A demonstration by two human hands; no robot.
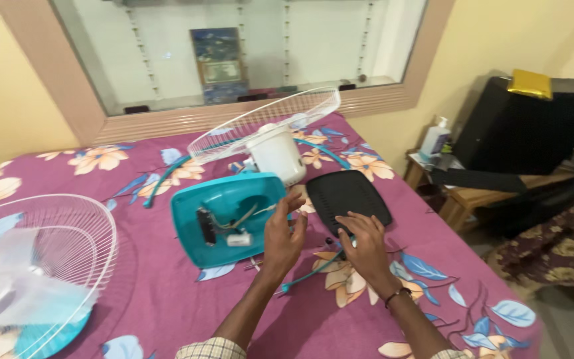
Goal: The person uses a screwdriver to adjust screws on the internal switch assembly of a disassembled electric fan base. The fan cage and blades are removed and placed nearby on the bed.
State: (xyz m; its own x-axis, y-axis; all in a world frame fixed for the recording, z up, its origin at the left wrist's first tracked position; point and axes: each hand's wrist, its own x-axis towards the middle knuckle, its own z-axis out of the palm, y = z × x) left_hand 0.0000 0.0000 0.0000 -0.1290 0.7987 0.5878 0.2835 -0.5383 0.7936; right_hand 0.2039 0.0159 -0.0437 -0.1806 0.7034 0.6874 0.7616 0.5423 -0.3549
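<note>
— What were the hands doing at that moment?

— The left hand was raised a little off the bedspread, fingers loosely curled and spread, its fingertips touching the right edge of the teal fan base. Whether it actually pinched anything, I could not tell. The right hand lay palm down with fingers spread, resting on the near edge of the black cover plate; it gripped nothing that I could see.

— And where did that teal base sit?

— Upturned on the purple flowered bedspread, its open underside facing up with wires and a small white part inside. The black plate lay just to the right of the base, apart from it. A teal screwdriver lay on the cloth below the base's right corner, between the two wrists.

— What else lay around the base?

— Directly behind it stood the white motor housing with a white wire grille tilted on it. Well to the left of the base lay a second white grille with translucent blades resting in it. Far right of the base, off the bed, stood a small wooden table with a white pump bottle.
</note>
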